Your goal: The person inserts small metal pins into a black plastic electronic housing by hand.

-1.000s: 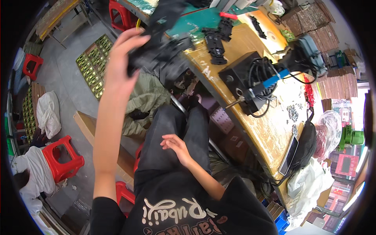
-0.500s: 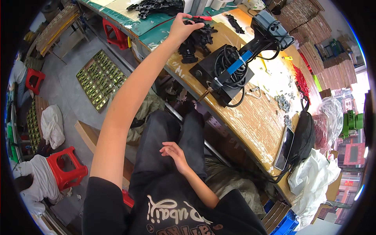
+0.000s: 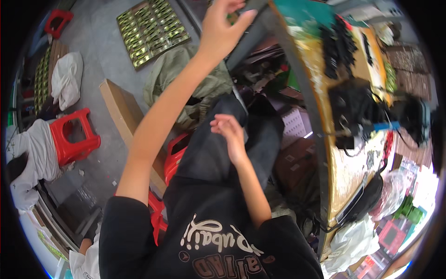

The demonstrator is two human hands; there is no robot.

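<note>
My left hand (image 3: 222, 32) is stretched out at the top of the view, off to the left of the workbench, over the gap beside it. Its thumb stands apart from the fingers and nothing shows in its grasp; the fingertips are partly cut off by the upper edge. Above my lap hangs my right hand (image 3: 230, 131), empty, with loosely bent fingers that are slightly apart. The black plastic parts (image 3: 335, 49) lie in a heap on the bench, away from both hands.
The wooden workbench (image 3: 334, 186) runs along the right, carrying a black device with coiled cables (image 3: 355, 104) and a phone (image 3: 349, 202). On the floor at left are a tray of shiny gold-green pieces (image 3: 151, 32) and a cardboard box (image 3: 121, 107). A person sits near a red stool (image 3: 76, 137).
The view has swung leftward, so the bench now sits further right. My left hand has come away from the black parts and off the bench. My right hand stays over my lap.
</note>
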